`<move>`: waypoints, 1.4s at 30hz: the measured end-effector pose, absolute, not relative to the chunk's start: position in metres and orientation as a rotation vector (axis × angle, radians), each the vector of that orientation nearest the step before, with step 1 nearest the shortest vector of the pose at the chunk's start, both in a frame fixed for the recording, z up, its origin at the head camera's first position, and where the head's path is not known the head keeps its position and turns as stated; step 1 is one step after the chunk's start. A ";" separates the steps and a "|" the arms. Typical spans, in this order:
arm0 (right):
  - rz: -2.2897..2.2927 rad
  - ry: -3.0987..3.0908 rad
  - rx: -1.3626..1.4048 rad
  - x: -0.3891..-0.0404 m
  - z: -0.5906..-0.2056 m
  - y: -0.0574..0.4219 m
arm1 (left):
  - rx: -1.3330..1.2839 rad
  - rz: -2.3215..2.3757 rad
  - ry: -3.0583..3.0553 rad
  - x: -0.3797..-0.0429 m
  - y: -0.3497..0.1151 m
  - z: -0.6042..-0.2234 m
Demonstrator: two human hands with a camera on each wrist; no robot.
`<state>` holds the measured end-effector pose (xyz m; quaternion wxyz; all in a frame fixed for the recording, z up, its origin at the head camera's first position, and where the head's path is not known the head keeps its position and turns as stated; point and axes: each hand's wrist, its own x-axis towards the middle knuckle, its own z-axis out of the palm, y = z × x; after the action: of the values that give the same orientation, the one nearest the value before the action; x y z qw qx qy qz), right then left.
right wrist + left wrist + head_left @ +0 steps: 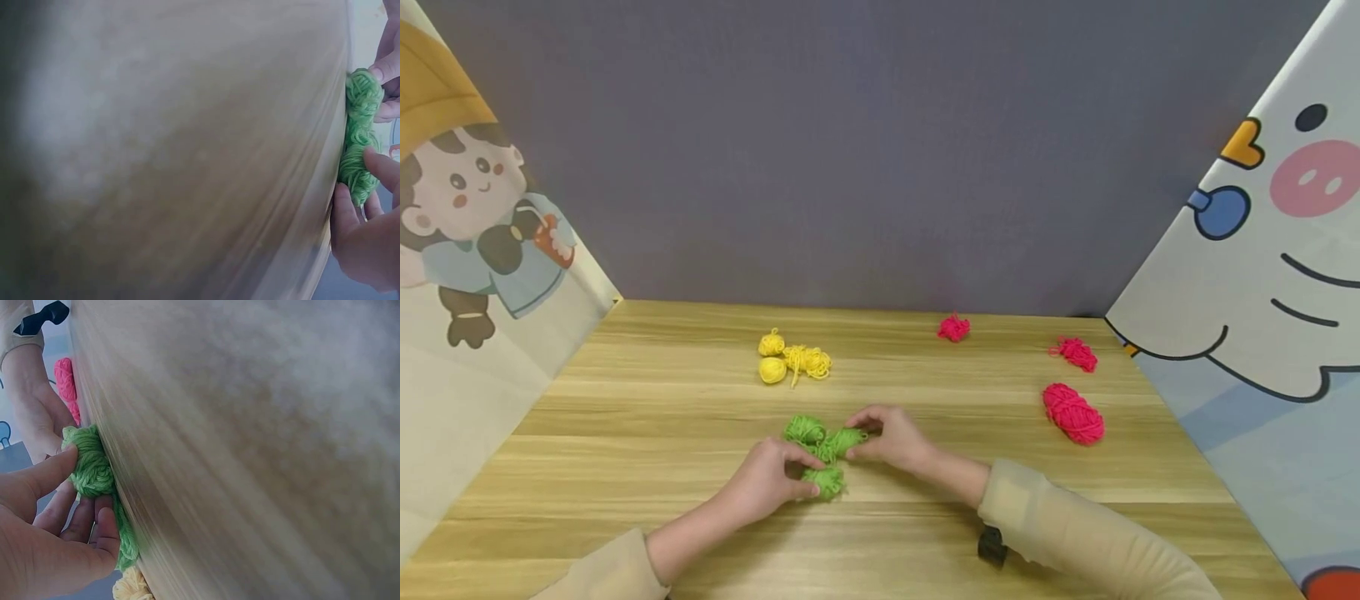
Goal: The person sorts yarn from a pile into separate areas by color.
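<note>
Three small green yarn balls lie close together on the wooden table. My left hand pinches the nearest green yarn ball between thumb and fingers; the left wrist view shows this ball with the thumb on its side. My right hand holds the right-hand green yarn ball, its thumb and fingers about the end, as the right wrist view shows on that ball. Touching or nearly touching these is another green yarn ball, at the back left, with neither hand on it.
Behind the green group sits a cluster of yellow yarn balls. Pink yarn lies to the right: a small ball at the back, a loose bundle and a larger skein. A grey panel and printed side panels enclose the table.
</note>
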<state>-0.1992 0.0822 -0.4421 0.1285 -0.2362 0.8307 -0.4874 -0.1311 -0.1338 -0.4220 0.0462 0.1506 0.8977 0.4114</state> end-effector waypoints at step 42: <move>-1.467 2.439 -0.669 -0.199 -0.392 0.172 | 0.483 1.227 2.758 -0.142 -0.127 -0.389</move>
<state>-0.1986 0.1719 -0.3924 0.1088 -0.2274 0.8292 -0.4988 -0.1420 -0.1270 -0.3895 0.0423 0.1578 0.9013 0.4011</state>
